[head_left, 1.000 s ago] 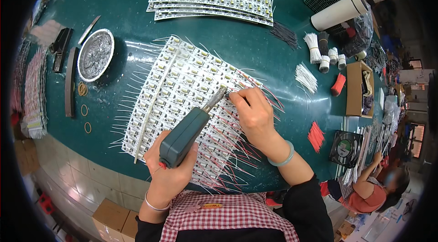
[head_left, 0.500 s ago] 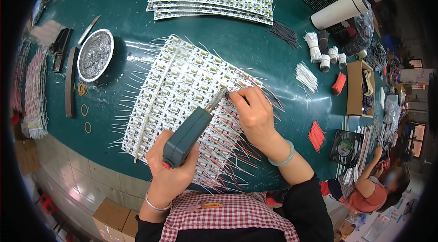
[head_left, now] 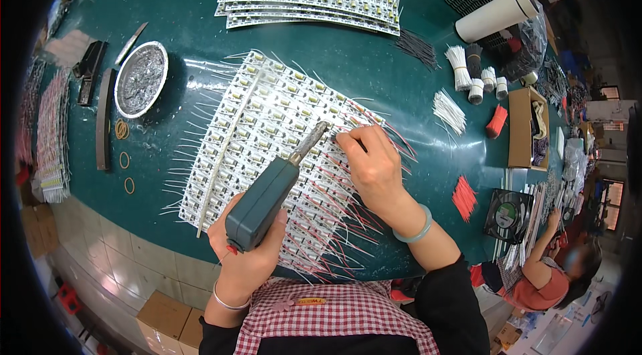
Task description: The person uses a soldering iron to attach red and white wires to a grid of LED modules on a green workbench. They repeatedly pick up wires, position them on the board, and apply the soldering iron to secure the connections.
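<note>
Soldering leads onto the white panel near the desk's front edge

At the desk's left edge the round silver tray of solder scraps (head_left: 140, 79) sits within reach. Your left hand (head_left: 249, 255) is clenched around the grey-green pistol-grip soldering iron (head_left: 271, 198), angled so its metal tip meets the white panel of small LED boards (head_left: 261, 121) lying flat before you. Your right hand (head_left: 374, 164) pinches a thin red wire (head_left: 338, 184) at that same spot, steadying it against the pad. Spare white wire bundles (head_left: 458, 67) wait toward the right edge.
</note>
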Action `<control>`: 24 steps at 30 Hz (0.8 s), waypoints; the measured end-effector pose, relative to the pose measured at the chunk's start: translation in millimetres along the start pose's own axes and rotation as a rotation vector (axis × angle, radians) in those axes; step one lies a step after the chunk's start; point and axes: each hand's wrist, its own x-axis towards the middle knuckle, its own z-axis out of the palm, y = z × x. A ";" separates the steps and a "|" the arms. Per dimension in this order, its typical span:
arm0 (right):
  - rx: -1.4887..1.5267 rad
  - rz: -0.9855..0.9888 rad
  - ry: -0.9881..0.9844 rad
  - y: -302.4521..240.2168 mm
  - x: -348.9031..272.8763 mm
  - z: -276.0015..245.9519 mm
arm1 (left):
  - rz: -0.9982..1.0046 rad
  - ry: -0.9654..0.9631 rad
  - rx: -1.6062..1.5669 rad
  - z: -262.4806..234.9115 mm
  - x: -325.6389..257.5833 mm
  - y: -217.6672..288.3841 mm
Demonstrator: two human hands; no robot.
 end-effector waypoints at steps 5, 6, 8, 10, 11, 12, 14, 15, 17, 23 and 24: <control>-0.013 0.077 -0.023 0.2 -9.6 -22.9 | -0.013 0.056 -0.002 -4.6 -4.1 -0.4; -0.014 0.092 -0.024 0.8 -14.4 -31.7 | -0.007 0.075 0.006 -6.8 -5.7 -1.4; -0.033 0.135 -0.026 -1.1 -20.5 -48.7 | -0.032 0.111 -0.007 -9.4 -10.5 -6.1; -0.076 0.199 -0.026 -8.2 -19.1 -67.8 | -0.093 0.136 -0.049 -11.4 -14.4 -9.9; -0.066 0.199 -0.025 -12.0 -15.5 -72.0 | -0.071 0.132 -0.029 -12.6 -15.3 -10.3; -0.059 0.204 -0.019 -15.8 -12.6 -75.7 | -0.046 0.121 -0.008 -13.0 -15.1 -10.1; -0.013 0.181 -0.018 -20.8 -8.3 -72.0 | -0.007 0.099 0.027 -13.5 -14.8 -7.9; 0.025 0.155 -0.021 -23.0 -4.5 -63.2 | 0.006 0.084 0.041 -13.5 -13.8 -5.0; 0.076 0.108 -0.020 -25.4 -0.2 -44.0 | 0.008 0.074 0.025 -12.2 -13.8 -2.1; 0.085 0.056 0.033 -16.2 -12.0 0.0 | -0.035 0.020 -0.045 -11.3 -14.6 -2.2; 0.076 0.048 0.029 -16.7 -11.9 1.6 | -0.035 0.017 -0.039 -10.4 -14.5 -3.4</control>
